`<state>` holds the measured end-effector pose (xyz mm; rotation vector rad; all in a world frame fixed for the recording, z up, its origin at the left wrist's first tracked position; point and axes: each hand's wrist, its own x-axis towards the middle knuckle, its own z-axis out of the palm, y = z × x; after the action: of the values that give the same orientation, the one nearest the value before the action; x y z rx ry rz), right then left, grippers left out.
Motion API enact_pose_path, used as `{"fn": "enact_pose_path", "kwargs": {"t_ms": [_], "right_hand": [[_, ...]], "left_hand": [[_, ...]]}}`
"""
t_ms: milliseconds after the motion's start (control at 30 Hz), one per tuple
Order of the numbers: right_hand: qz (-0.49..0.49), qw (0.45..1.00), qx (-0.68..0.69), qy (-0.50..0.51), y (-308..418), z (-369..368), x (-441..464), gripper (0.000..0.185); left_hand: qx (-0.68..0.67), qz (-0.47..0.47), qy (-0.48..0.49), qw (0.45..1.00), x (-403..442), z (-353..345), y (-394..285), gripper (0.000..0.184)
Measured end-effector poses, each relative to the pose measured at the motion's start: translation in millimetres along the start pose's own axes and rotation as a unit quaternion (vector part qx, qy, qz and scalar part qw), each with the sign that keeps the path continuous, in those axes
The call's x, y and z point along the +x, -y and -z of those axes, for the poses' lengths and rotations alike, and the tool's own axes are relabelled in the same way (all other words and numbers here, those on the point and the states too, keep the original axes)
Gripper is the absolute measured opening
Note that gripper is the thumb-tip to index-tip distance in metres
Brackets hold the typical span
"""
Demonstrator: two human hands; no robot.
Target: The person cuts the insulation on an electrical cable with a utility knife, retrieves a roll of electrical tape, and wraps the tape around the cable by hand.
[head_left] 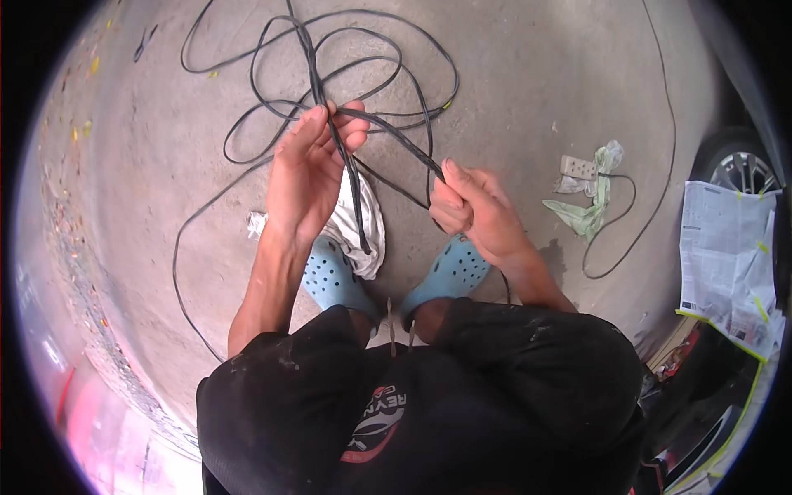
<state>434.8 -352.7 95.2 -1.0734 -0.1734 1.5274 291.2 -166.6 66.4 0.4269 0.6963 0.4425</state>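
A long black cable (428, 62) lies in loose loops on the concrete floor and rises to both hands. My left hand (309, 161) pinches several strands between thumb and fingers, where they cross. From there a doubled end hangs down over a white cloth (371, 219). Lower and to the right, my right hand (478, 202) is closed around another stretch of the cable, which runs slanting between the two hands.
Below the hands are my blue perforated clogs (334, 276). On the right, a socket block (578, 168) with its own cord lies by a pale green cloth (587, 216). Farther right are a car wheel (742, 172) and taped newspaper (726, 256).
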Motion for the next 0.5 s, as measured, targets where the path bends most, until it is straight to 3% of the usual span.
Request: {"fn": "enact_pose_path", "kwargs": {"t_ms": [267,467,500], "right_hand": [[-0.094,0.971,0.209,0.067,1.5,-2.8,-3.4,0.045],[-0.109,0.970,0.212,0.053,-1.3,1.0,-2.4,0.046],[-0.086,0.982,0.169,0.008,0.6,2.1,-1.5,0.045]], "left_hand": [[-0.026,0.011,-0.021,0.999,1.8,6.3,3.5,0.023],[0.003,0.018,0.007,1.000,-1.1,4.1,4.5,0.021],[0.040,0.034,0.015,0.998,-2.6,5.6,3.2,0.020]]}}
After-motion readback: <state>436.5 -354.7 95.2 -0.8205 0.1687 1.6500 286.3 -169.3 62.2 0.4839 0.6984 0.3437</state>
